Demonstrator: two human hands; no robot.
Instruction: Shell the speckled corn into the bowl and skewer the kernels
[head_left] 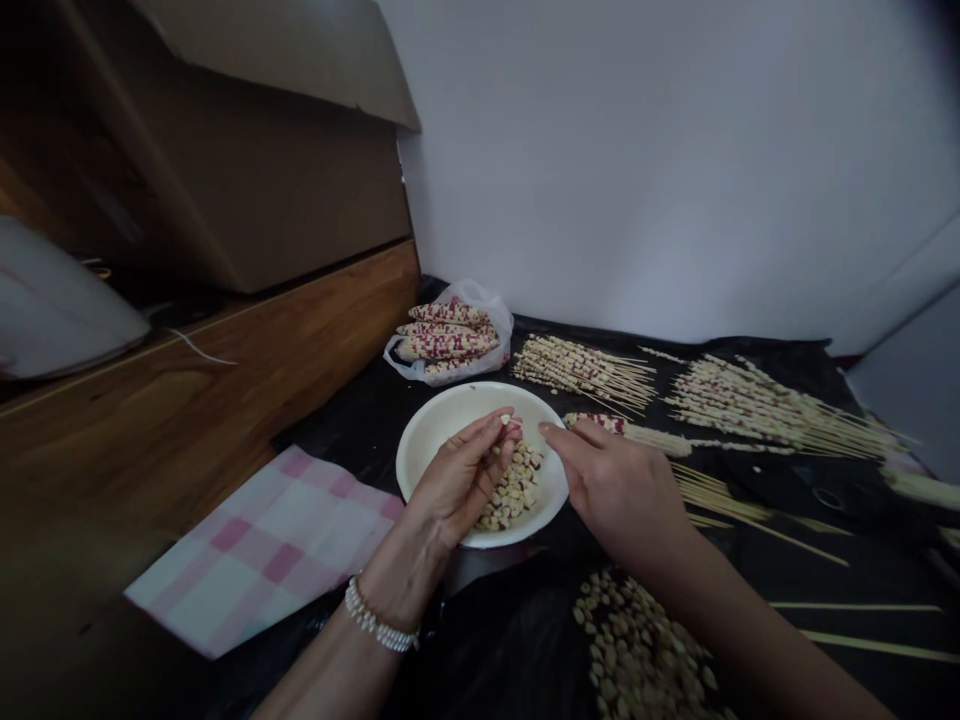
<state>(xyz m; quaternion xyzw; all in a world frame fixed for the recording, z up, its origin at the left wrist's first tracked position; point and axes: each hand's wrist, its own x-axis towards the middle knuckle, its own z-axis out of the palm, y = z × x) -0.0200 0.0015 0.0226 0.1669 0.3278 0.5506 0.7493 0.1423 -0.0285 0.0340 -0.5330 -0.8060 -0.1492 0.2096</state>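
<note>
- White bowl [431,425]: loose corn kernels [517,490] inside.
- Left hand [465,470]: over bowl, thumb and fingertip pinching one pale kernel [506,420].
- Right hand [622,485]: fingers curled near right rim; cannot tell what they grip.
- Speckled corncobs [450,335]: plastic bag [474,291], behind bowl.

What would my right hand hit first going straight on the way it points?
Your right hand would likely meet your left hand first, over the white bowl; depth between them is hard to judge.
</note>
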